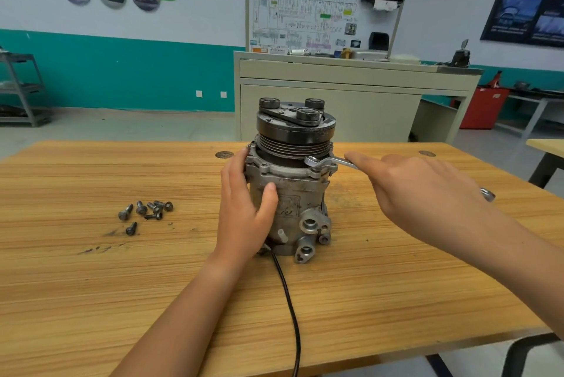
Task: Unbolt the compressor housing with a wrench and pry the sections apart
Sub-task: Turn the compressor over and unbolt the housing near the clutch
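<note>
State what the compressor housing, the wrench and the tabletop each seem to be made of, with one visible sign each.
The compressor housing is probably cast aluminium: dull grey, rough and stained. The wrench looks like plated or polished steel, bright and reflective. The tabletop is orange-brown with streaked grain lines; solid wood or printed laminate cannot be told.

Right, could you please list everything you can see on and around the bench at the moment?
compressor: one, grey with black pulley, upright mid-table
wrench: one, silver, ring end on the top flange
bolts: about seven, dark, loose left of compressor
cable: one, black, from compressor base to near edge
table: one, wooden
cabinet: one, beige, behind table, diagram board on top
left grip: hand, holds compressor's left side
right grip: hand, holds wrench handle
</note>
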Available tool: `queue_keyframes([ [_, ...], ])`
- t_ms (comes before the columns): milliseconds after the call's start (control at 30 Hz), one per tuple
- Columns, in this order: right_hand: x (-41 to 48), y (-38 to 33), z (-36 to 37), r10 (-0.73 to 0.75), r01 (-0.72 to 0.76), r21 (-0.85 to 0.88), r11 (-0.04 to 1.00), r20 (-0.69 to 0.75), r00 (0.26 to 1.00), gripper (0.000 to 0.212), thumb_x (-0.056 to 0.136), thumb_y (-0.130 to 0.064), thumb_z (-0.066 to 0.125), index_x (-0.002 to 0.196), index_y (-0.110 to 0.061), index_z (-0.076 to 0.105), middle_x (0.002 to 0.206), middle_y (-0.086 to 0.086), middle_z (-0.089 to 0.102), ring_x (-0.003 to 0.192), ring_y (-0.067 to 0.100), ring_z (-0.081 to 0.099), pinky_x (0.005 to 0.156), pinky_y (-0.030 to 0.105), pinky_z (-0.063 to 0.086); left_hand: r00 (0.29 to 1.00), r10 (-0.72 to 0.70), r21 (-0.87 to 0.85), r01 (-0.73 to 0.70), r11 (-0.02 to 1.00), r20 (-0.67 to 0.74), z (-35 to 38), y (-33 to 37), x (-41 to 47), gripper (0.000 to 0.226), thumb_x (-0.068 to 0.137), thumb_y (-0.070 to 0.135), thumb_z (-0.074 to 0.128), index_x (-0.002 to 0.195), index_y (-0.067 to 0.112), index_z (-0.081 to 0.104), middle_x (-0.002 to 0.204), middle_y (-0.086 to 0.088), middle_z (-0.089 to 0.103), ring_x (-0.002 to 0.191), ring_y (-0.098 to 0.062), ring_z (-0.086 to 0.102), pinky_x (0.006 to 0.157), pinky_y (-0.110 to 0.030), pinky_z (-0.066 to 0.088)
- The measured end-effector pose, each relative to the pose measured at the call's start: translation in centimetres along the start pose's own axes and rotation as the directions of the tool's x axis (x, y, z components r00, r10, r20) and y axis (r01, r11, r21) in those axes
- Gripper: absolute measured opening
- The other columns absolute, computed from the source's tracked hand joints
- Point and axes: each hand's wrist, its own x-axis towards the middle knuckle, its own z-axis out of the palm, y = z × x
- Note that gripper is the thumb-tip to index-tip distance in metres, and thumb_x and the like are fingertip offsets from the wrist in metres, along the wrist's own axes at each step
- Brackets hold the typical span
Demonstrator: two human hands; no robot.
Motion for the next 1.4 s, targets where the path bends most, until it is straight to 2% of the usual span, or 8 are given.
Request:
queue_keyframes([
  [300,0.0,-0.2,-1.1,0.028,-0.017,-0.104,0.994,0.105,0.994,0.059,0.095,-0.013,0.033,0.143,-0.036,0.009,0.067,-0.009,0.033,0.052,0.008,0.028,0.041,0.024,0.020,1.000,-0.010,-0.006,0.010,1.000,0.007,0.0,0.1,0.0,0.057,0.086,0.030,0.048,0.135,0.033,0.017,0.132,0.011,0.028,0.118,0.027,0.018,0.097,0.004,0.016],
  [467,-0.1,-2.6,-2.2,-0.021,0.085,-0.290,0.953,0.217,0.976,0.069,0.088,0.001,0.038,0.145,-0.010,0.002,0.063,0.001,0.021,0.045,0.015,0.022,0.037,0.027,0.016,1.000,-0.007,-0.007,0.008,1.000,0.002,0.0,0.2,0.0,0.057,0.086,0.029,0.048,0.135,0.033,0.018,0.131,0.013,0.028,0.118,0.025,0.020,0.098,0.004,0.015],
  [633,0.7,-1.3,-2.2,-0.076,0.124,-0.297,0.947,0.167,0.983,0.050,0.095,-0.015,0.032,0.142,-0.016,0.015,0.061,-0.003,0.034,0.046,0.013,0.031,0.038,0.024,0.021,1.000,-0.019,-0.013,0.019,1.000,0.009,-0.1,0.3,0.0,0.057,0.086,0.030,0.047,0.134,0.034,0.017,0.132,0.012,0.029,0.120,0.017,0.025,0.098,0.004,0.016],
  [800,0.9,1.0,-0.5,-0.137,0.178,-0.318,0.931,0.149,0.979,0.069,0.090,-0.006,0.039,0.133,-0.022,-0.013,0.065,-0.004,0.035,0.049,0.012,0.034,0.038,0.025,0.022,1.000,-0.027,-0.027,0.027,0.999,0.011,0.0,0.3,0.0,0.056,0.086,0.030,0.047,0.134,0.034,0.018,0.133,0.013,0.029,0.121,0.015,0.026,0.099,0.003,0.017],
  [900,1.9,2.1,1.4,-0.178,0.180,-0.329,0.927,0.037,0.983,0.063,0.082,0.001,0.051,0.132,-0.015,0.017,0.076,-0.001,0.051,0.053,0.015,0.042,0.039,0.023,0.021,0.999,-0.043,-0.033,0.044,0.999,0.012,0.0,0.4,0.0,0.056,0.086,0.031,0.047,0.134,0.034,0.018,0.134,0.012,0.029,0.124,0.007,0.027,0.099,0.003,0.017],
  [1000,3.4,3.4,4.0,-0.240,0.197,-0.181,0.963,-0.254,0.937,0.045,0.061,0.019,0.068,0.103,0.003,0.061,0.074,0.017,0.064,0.054,0.029,0.059,0.043,0.026,0.043,0.999,-0.036,-0.038,0.036,0.999,0.005,0.1,0.4,0.0,0.056,0.086,0.030,0.047,0.134,0.034,0.018,0.130,0.019,0.029,0.120,0.016,0.026,0.098,0.004,0.017],
  [1200,6.4,3.2,7.7,-0.345,0.325,-0.127,0.937,-0.475,0.810,0.029,0.066,0.021,0.066,0.092,0.008,0.067,0.079,0.017,0.070,0.066,0.025,0.068,0.082,0.050,0.050,0.999,-0.043,-0.048,0.044,0.998,0.011,0.1,0.3,-0.1,0.056,0.086,0.031,0.048,0.134,0.035,0.018,0.127,0.026,0.027,0.118,0.025,0.022,0.096,0.004,0.018],
  [1400,4.5,3.3,6.3,-0.142,0.227,0.092,0.969,-0.544,0.827,0.019,0.081,0.007,0.061,0.100,0.005,0.066,0.074,0.016,0.067,0.061,0.029,0.064,0.060,0.041,0.055,0.998,-0.061,-0.051,0.062,0.997,0.016,0.0,0.4,-0.1,0.057,0.086,0.032,0.047,0.134,0.035,0.017,0.133,0.016,0.028,0.119,0.024,0.022,0.098,0.003,0.018],
])
